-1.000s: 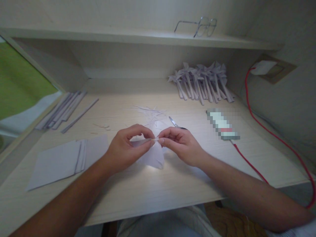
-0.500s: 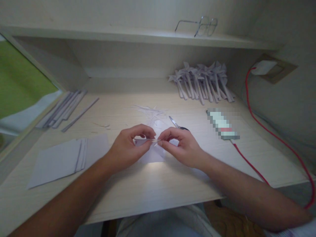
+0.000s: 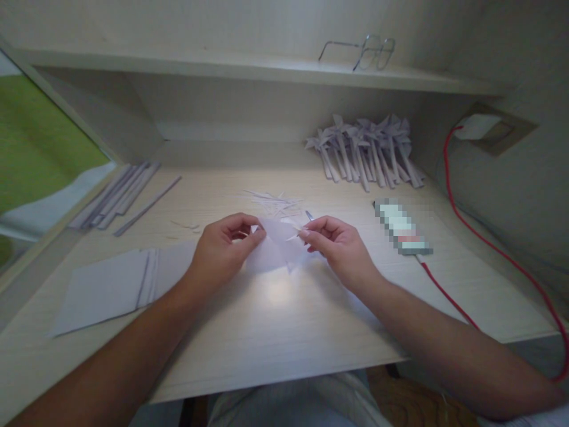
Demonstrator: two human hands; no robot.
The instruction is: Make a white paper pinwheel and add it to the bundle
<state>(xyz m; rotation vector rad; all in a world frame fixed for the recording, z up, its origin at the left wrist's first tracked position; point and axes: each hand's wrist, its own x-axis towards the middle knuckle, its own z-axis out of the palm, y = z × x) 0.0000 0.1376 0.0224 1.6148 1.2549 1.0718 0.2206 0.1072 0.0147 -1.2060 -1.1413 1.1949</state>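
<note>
We sit at a pale desk (image 3: 275,332) with a shelf (image 3: 222,62) running above its back edge; the shelf holds only a pair of glasses (image 3: 364,52), lying near its right end. A red cable (image 3: 466,196) drops from a wall plate (image 3: 493,130) on the right and curls along the desk to a blurred flat object (image 3: 402,228).

On the left of the desk lies a stack of sheets (image 3: 111,287), fanned slightly at their right edges. Behind them, a row of long strips (image 3: 115,196) lies slantwise, one strip a little apart from the rest. At the back right a pile of pinwheels (image 3: 367,151) lies heaped together, heads towards the wall.

In the middle we hold a paper piece (image 3: 275,249) just above the desk, between both hands. Our left hand (image 3: 222,252) pinches its left corner, thumb and fingertips closed on the paper. Our right hand (image 3: 340,249) pinches the right side, thumb and forefinger together on a small flap.

Just behind the hands lie thin scraps (image 3: 273,201) of cut paper, scattered. The tip of scissors (image 3: 309,214) shows beside our right fingers, the rest hidden by the hand.
</note>
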